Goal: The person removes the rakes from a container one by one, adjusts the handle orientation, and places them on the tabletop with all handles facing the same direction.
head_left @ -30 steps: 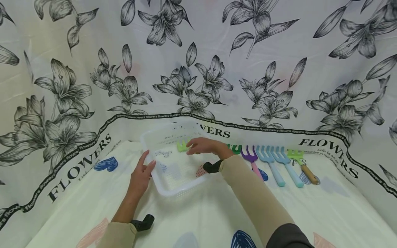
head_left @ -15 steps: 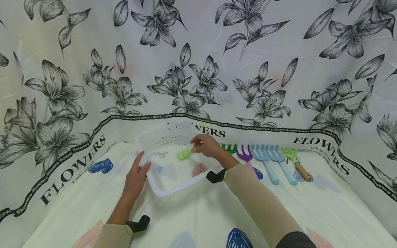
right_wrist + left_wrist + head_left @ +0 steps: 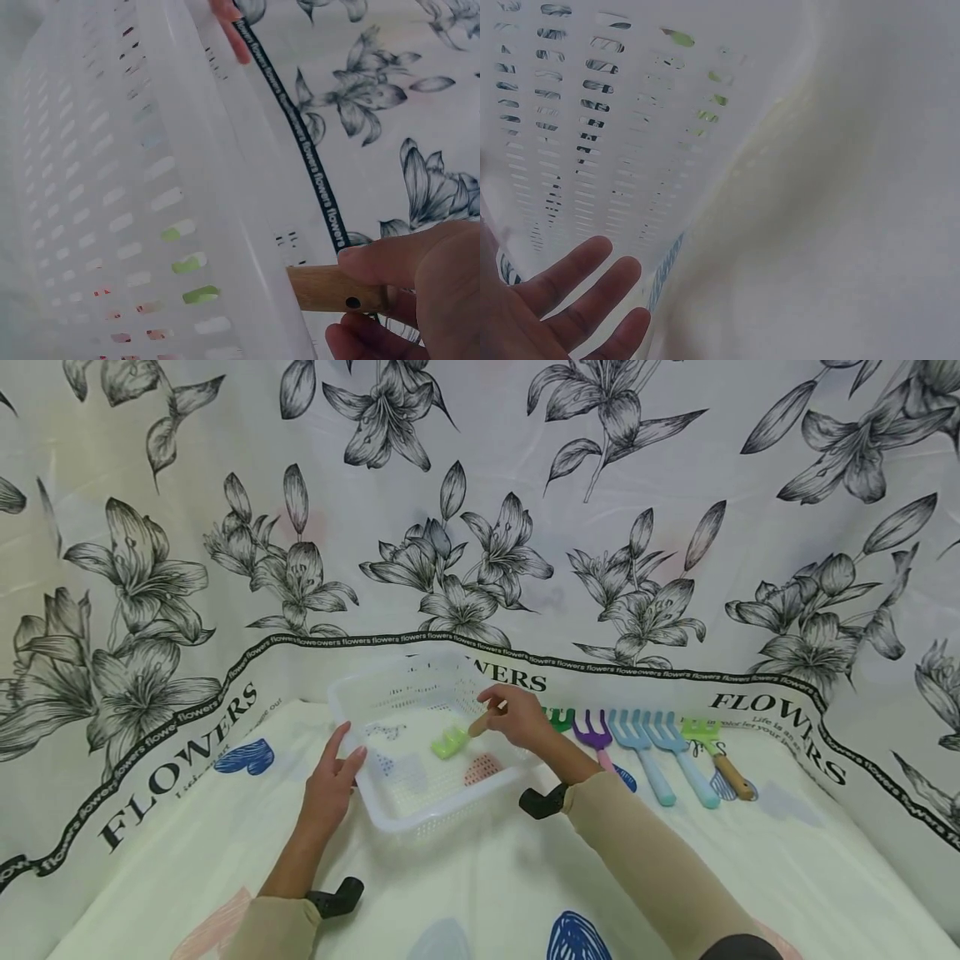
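My left hand (image 3: 330,783) holds the left rim of a white perforated plastic basket (image 3: 420,821), thumb and index finger at the edge. In the left wrist view, its other fingers (image 3: 592,315) lie loosely bent beside the basket's outer wall. The basket is tilted, its open side towards me. Inside it is a small hand rake with a light green head (image 3: 450,742) and a wooden handle (image 3: 322,289). My right hand (image 3: 517,718) pinches the end of that handle between thumb and fingers, over the basket's right side.
Right of the basket, a row of hand forks lies on the cloth: dark green (image 3: 558,718), purple with a pink handle (image 3: 595,732), two light blue ones (image 3: 647,760), and a light green rake with a wooden handle (image 3: 723,764). A flower-printed curtain (image 3: 480,568) hangs behind.
My right hand has drawn back slightly to the right, showing more of the rake's wooden handle. The green head has turned and shifted a little lower in the basket. My left hand keeps its hold.
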Motion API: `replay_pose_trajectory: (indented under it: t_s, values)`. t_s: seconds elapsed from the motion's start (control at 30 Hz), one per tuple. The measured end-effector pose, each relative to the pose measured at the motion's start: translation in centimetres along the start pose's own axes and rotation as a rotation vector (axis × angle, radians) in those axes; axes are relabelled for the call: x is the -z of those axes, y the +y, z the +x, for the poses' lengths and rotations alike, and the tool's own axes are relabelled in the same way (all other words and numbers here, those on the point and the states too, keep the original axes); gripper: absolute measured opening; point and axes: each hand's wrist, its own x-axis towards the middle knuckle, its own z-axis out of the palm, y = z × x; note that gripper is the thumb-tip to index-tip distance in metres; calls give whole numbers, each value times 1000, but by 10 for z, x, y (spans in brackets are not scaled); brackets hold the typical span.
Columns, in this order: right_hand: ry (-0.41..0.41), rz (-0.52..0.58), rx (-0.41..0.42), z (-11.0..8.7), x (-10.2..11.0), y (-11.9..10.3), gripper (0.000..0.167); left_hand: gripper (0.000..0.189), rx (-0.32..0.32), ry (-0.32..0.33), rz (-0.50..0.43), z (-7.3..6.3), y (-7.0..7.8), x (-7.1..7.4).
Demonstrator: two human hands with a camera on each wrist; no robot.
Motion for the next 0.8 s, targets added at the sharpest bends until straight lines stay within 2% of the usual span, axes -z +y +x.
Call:
replay_pose_trajectory:
  t_s: [0.2, 0.4, 0.57, 0.8]
  values:
    - [47, 112, -34, -11, 9, 5, 21, 70, 7, -8, -4, 0, 0, 0]
    - [30, 199, -83, -20, 17, 10, 20, 68, 5, -8, 1, -1, 1, 0]
    - [4, 205, -99, -28, 24, 12, 19, 68, 11, -10, -2, 0, 2, 0]
    - [-45, 170, -101, -42, 32, 8, 18, 70, -37, -5, 33, 1, 0, 2]
